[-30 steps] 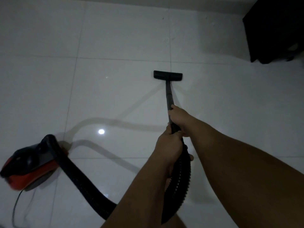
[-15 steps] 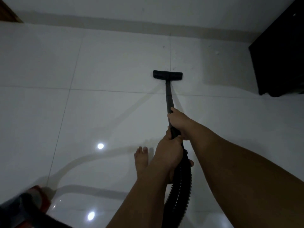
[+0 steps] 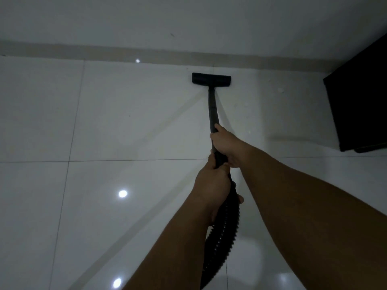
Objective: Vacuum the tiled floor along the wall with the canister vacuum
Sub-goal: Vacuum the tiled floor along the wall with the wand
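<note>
A black vacuum wand runs forward from my hands to a flat black floor nozzle resting on the white tiled floor, a short way in front of the skirting at the foot of the wall. My right hand grips the wand higher up. Just behind it, my left hand holds the handle end where the ribbed black hose joins. The hose drops toward the bottom edge. The canister itself is out of view.
A dark piece of furniture stands against the wall at the right, close to the nozzle's side. Glossy tiles reflect ceiling lights. Small pale specks lie on the floor right of the nozzle.
I have stepped forward: the wall and skirting came closer, the nozzle slid up near the skirting, and the red canister left the view at lower left. Both hands kept their grip.
</note>
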